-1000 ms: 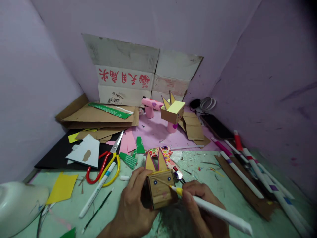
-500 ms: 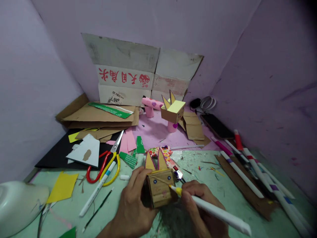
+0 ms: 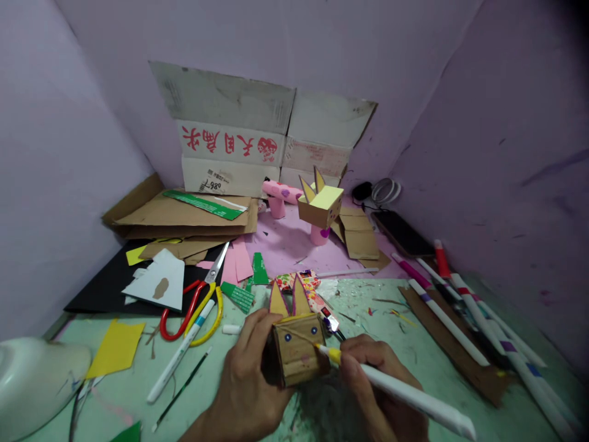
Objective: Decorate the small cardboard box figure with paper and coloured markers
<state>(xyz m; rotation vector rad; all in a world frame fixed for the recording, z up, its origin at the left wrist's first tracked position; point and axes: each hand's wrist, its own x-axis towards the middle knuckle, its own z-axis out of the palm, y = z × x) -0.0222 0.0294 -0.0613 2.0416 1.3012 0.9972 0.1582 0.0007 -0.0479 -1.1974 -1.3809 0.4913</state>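
A small cardboard box (image 3: pixel 301 368) with two pointed yellow ears edged in purple and two dark eyes is gripped along its left side by my left hand (image 3: pixel 253 374). My right hand (image 3: pixel 380 387) is closed round a white marker (image 3: pixel 414 396) with a yellow collar. The marker's tip touches the box front just below the right eye. A faint pinkish mark shows low on that face. Behind the box lies a floral-patterned piece (image 3: pixel 317 294), partly covered by the ears. A white marker cap (image 3: pixel 232 329) rests beside my left hand.
Scissors (image 3: pixel 214 294), a blue-banded marker (image 3: pixel 181 350) and paper scraps lie left. A white bowl (image 3: pixel 37 380) stands at the left edge. Several markers (image 3: pixel 473 301) and a phone (image 3: pixel 402 233) lie right. A yellow-topped eared box (image 3: pixel 319 205) on a pink tube stands behind.
The rear end of the white marker has shifted slightly right and down with my right hand. Its tip stays at nearly the same spot on the box.
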